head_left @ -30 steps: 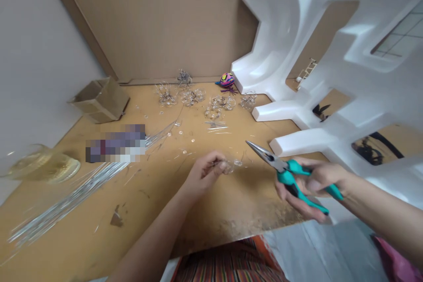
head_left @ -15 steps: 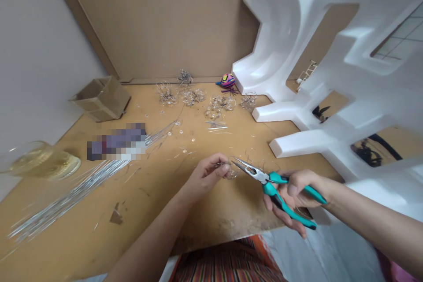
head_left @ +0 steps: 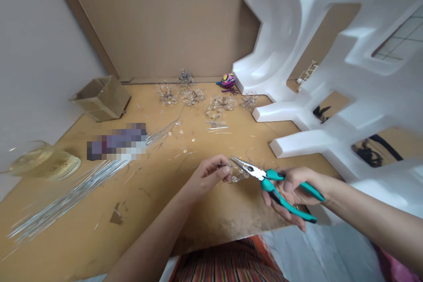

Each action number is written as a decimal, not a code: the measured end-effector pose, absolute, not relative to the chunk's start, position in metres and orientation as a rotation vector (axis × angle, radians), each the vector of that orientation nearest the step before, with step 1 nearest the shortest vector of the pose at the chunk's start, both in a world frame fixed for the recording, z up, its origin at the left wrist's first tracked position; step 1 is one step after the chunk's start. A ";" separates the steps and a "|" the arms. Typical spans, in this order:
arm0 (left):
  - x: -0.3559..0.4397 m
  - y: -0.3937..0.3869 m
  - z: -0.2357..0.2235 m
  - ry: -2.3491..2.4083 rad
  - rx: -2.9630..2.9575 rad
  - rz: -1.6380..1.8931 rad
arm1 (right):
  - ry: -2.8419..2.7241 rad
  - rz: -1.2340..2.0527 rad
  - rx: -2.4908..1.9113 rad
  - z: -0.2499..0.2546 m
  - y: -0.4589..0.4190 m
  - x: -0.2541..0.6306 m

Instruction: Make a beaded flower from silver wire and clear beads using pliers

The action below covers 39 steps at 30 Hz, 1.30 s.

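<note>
My left hand (head_left: 209,176) pinches a small piece of thin wire with clear beads (head_left: 236,177) just above the brown board (head_left: 148,202). My right hand (head_left: 292,191) grips teal-handled needle-nose pliers (head_left: 264,178). The pliers' slim jaws point left and their tip meets the wire piece right beside my left fingertips.
A bundle of long silver wires (head_left: 76,194) lies at the left. Several finished wire-and-bead flowers (head_left: 194,96) sit at the back, with a colourful small toy (head_left: 227,80). A cardboard box (head_left: 102,97), a glass dish (head_left: 42,163) and a big white foam block (head_left: 330,66) surround the board.
My right hand has brought the pliers leftward and down, from well apart to their tip touching the wire piece in my left hand. My left hand has barely moved.
</note>
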<state>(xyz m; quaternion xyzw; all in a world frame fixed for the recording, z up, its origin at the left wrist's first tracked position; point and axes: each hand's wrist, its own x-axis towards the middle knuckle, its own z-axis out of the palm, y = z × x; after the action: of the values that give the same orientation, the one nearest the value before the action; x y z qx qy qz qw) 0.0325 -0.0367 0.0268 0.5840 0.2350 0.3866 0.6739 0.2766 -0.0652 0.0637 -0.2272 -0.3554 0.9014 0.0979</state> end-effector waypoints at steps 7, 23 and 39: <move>0.033 -0.037 0.029 0.589 1.344 0.852 | -1.047 2.661 -0.721 0.071 -0.066 0.278; 0.032 -0.037 0.026 0.573 1.353 0.874 | -1.123 2.518 -0.978 0.078 -0.072 0.274; 0.037 -0.039 0.030 0.747 1.462 0.909 | -2.432 1.002 -1.684 0.111 -0.078 0.261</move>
<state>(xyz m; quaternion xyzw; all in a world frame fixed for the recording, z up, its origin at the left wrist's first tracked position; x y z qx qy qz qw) 0.0369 -0.0386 0.0298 0.6284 0.3211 0.3905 0.5912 0.2610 -0.0776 0.1113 -0.5391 -0.7787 0.3207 0.0095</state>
